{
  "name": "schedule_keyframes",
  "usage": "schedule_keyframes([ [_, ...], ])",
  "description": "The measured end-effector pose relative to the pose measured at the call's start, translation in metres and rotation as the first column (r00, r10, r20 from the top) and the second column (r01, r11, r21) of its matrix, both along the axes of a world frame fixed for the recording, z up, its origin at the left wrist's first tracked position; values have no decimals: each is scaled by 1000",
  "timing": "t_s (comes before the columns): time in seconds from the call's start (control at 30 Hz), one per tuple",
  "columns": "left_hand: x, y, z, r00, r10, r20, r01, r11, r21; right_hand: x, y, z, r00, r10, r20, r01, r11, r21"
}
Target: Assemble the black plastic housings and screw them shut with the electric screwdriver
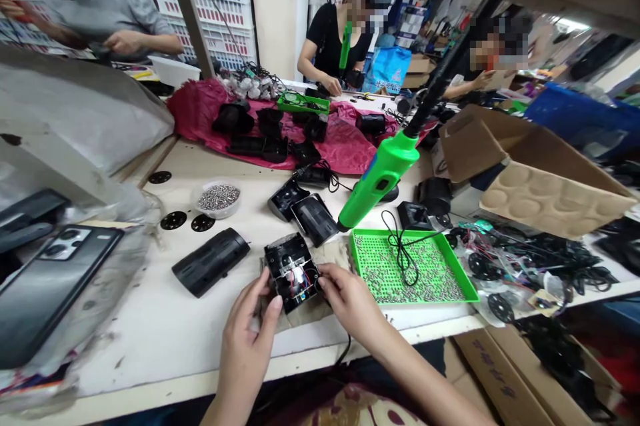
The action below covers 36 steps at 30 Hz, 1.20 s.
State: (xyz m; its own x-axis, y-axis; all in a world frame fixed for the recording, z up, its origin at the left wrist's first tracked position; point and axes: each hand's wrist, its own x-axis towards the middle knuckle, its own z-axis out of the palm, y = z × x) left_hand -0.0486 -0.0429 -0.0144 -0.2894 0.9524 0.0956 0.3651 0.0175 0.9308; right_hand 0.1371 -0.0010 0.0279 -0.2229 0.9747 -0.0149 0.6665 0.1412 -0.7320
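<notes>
Between my hands lies a black plastic housing (287,265), its inside facing up with red and blue wires and a metal part showing. My left hand (253,323) grips its left edge, fingers behind and thumb in front. At its right edge, the fingertips of my right hand (350,296) press on the rim. A grey cloth or pad (305,313) is under the housing. Left of it rests a black half-shell (211,261); behind it sits another black shell (315,219). A green electric screwdriver (380,179) hangs just behind and to the right.
A green tray (470,289) of small screws and a black cord stands at right. A white bowl (235,209) holds more metal pieces. Black discs (174,221) and a phone (55,279) lie left. Parts cover a pink sheet (200,116). Several people work beyond; a cardboard box (560,199) stands right.
</notes>
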Motion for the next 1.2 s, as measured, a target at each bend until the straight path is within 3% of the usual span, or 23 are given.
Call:
schedule_keyframes([
  [0.13, 4, 4, 5, 981, 14, 191, -14, 1000, -1, 3, -1, -1, 998, -15, -59, 17, 1000, 21],
  [0.2, 9, 8, 10, 905, 39, 423, -24, 999, -39, 2, -1, 1, 997, -10, -79, 13, 999, 34],
  [0.23, 11, 10, 12, 821, 50, 568, -14, 998, -68, 1, -1, 2, 996, -2, -88, 6, 999, 41],
  [0.3, 15, 15, 16, 568, 87, 818, 53, 988, -143, -3, -3, 6, 994, 26, -105, -20, 999, 50],
  [0.37, 17, 19, 20, 310, 156, 938, 156, 965, -212, -9, -5, 9, 992, 76, -102, -70, 996, 63],
  [0.43, 17, 23, 22, 155, 249, 956, 208, 938, -278, -12, -4, 12, 990, 134, -35, -130, 985, 111],
  [0.5, 17, 24, 25, 77, 338, 938, 184, 920, -346, -12, 2, 14, 988, 142, 65, -152, 971, 184],
  [0.6, 18, 23, 30, 29, 407, 913, 133, 904, -407, -3, 21, 13, 986, 33, 161, -78, 955, 285],
  [0.8, 22, 22, 30, -2, 365, 931, 142, 922, -361, 11, 69, -2, 941, -131, 313, 15, 938, 348],
  [0.97, 21, 24, 29, -9, 371, 929, 130, 921, -366, 10, 85, -11, 884, -119, 453, -12, 961, 276],
  [1.2, 20, 25, 31, -8, 364, 931, 143, 922, -359, 8, 86, -8, 836, -96, 541, -26, 976, 214],
])
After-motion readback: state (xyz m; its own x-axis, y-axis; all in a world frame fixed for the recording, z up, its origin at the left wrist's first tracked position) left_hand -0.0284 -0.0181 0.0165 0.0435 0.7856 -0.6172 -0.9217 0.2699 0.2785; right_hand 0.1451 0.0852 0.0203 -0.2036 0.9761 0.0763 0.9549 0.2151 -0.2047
